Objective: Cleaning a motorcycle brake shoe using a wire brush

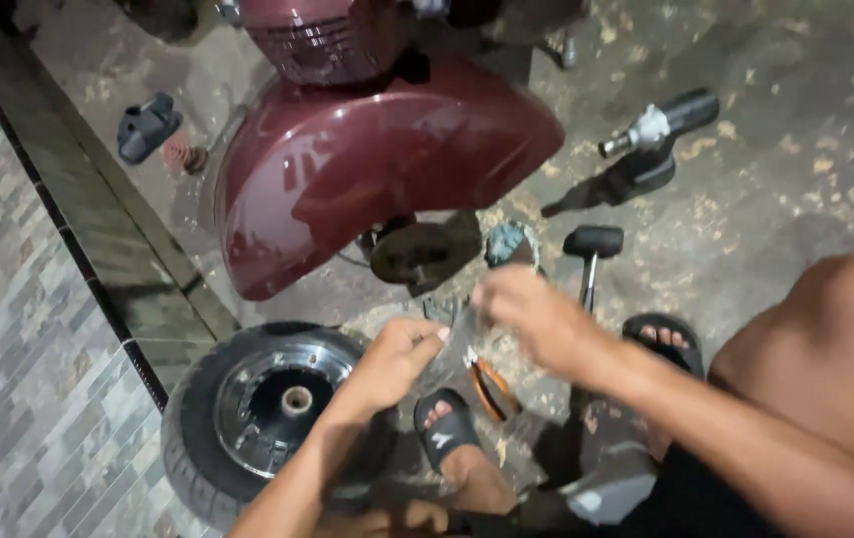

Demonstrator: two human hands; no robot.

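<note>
Two hands meet over one small item: your left hand (395,359) and right hand (537,317) pinch a thin, pale, see-through scrap (457,344) between them, low in the middle of the view, above your sandalled feet. Motion blur hides what it is; it looks like a bit of plastic film or a small bag.

Handling, as a judgement: light, limp, likely slippery if greasy, easy to tear. Take it by an edge with your fingertips, as both hands seem to do now, fingers closed narrow on it.

Near the hands:
- Pliers (493,389) with orange grips, on the floor just below the scrap.
- Mallet (592,249) with black head, upright, just beyond your right hand.
- Wheel (258,408) with tyre, lying flat at lower left, hub up, beside your left forearm.
- Hub (417,254), dark and round, under the maroon mudguard (377,169) of a scooter, beyond the hands.
- Shock absorber (658,125), black and silver, lying well apart at upper right.
- Sandal (146,125), spare, at upper left.

Floor (786,189): rough, stained concrete, dim light, small parts easy to lose. Tiled wall (18,329) borders your left side. Room is tight; you crouch close to the scooter.
</note>
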